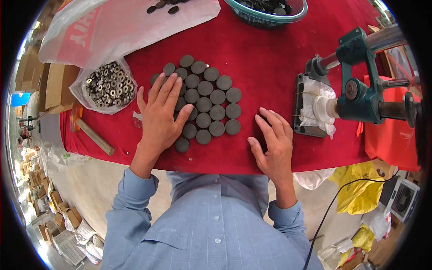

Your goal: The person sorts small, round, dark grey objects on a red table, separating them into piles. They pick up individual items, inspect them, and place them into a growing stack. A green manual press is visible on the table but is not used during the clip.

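Many dark grey round discs point(204, 105) lie flat and close together in staggered rows on a red cloth. My left hand point(163, 110) rests palm down over the left edge of the group, its fingers stretched and covering some discs. To the right of the discs, my right hand point(273, 141) lies on the cloth with fingers spread, touching no disc and holding nothing. A green hand press point(360, 99) stands to the right of that hand, its ram end over a base point(310, 108) padded with white wrapping.
A plastic bag of small metal rings point(111, 85) sits at the left, with a wooden-handled hammer point(94, 136) below it. At the back are a white plastic sack point(130, 31) with loose discs on it and a clear bowl point(270, 19) of dark discs. Cardboard boxes point(60, 85) stand far left.
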`<state>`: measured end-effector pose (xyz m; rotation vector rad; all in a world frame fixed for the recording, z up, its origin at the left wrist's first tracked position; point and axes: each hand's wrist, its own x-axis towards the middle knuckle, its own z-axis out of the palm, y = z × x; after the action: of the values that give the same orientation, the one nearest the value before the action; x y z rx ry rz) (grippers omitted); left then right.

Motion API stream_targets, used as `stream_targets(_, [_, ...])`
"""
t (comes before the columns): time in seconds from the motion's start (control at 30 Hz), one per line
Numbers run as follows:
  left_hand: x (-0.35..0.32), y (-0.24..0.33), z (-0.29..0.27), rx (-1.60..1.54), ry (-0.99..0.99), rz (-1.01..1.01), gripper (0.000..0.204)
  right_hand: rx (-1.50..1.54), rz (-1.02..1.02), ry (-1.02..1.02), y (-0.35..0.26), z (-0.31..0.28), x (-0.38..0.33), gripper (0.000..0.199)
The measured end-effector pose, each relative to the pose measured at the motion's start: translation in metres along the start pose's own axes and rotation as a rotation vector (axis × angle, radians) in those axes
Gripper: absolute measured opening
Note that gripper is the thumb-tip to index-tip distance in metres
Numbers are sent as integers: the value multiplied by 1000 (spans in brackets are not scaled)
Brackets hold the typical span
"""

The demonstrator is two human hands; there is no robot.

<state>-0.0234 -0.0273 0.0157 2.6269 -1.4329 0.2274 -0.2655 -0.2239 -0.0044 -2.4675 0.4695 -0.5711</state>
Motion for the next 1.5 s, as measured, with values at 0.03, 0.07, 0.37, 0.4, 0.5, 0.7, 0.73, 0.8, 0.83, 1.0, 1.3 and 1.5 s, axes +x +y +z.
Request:
stream_targets(0.03, [-2,0,1,-6,5,-3,62,-3,2,0,0,0,0,52])
stream_targets(0.07, [-3,0,1,-12,11,-7,62,-7,5,-1,-1,1,0,52])
stream_targets(0.37, [-2,0,5,-94,42,-19,64,1,-5,16,-1,0,1,52])
stream_targets(0.4, [-2,-2,5,-125,71,-21,63,1,-1,15,0,-1,0,52])
stream_targets(0.5, [1,-14,-5,-191,154,-33,61,4,-11,25,-1,1,4,52])
stream_targets(0.7, [16,-26,-5,-141,118,-69,59,7,8,22,-1,-2,3,50])
stream_targets(0.73, [17,-25,-4,-136,93,-69,59,13,7,24,-1,-1,3,50])
stream_targets(0.8, [19,-25,2,-111,52,-63,58,23,7,25,-1,0,4,50])
stream_targets(0.83, [19,-25,5,-101,30,-61,58,21,12,22,-1,-1,4,50])
stream_targets(1.0, [18,-22,9,-25,33,-49,57,18,30,1,-1,-1,3,52])
stream_targets(1.3, [23,-19,11,-39,66,-37,57,25,23,13,-2,-2,3,51])
stream_targets(1.5, [21,-19,4,-119,62,-14,57,40,7,35,0,-1,3,50])
